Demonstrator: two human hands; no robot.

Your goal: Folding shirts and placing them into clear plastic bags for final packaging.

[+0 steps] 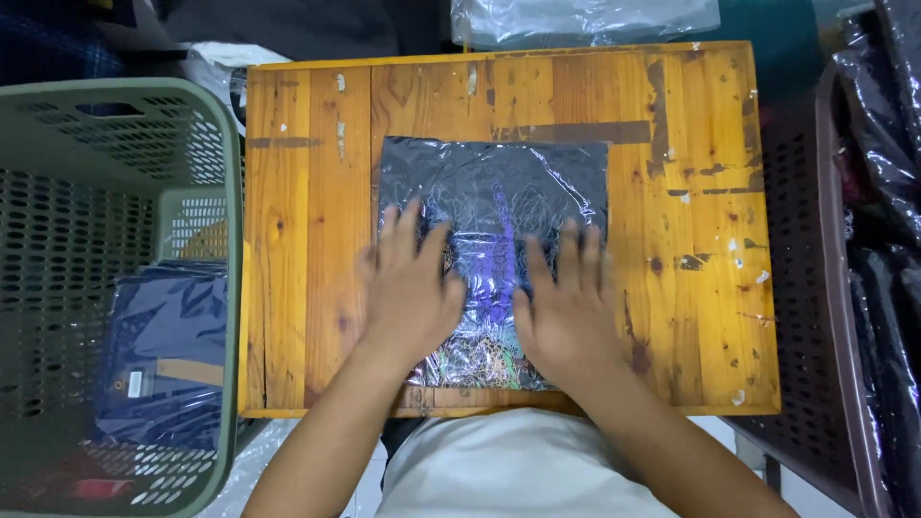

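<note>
A dark folded garment in a clear plastic bag (pixel 499 192) lies flat on the orange wooden table (pixel 307 240). A colourful print shows through the plastic near its middle. My left hand (pixel 411 288) presses palm down on the bag's left part, fingers spread. My right hand (pixel 568 307) lies flat on its right part, fingers also apart. Both hands rest on top of the bag and hold nothing.
A green perforated basket (pixel 125 125) stands at the left with a bagged dark garment (pixel 168 345) inside. A dark brown basket (pixel 815 317) at the right holds black bagged items (pixel 887 192). Clear plastic (pixel 585 19) lies beyond the table's far edge.
</note>
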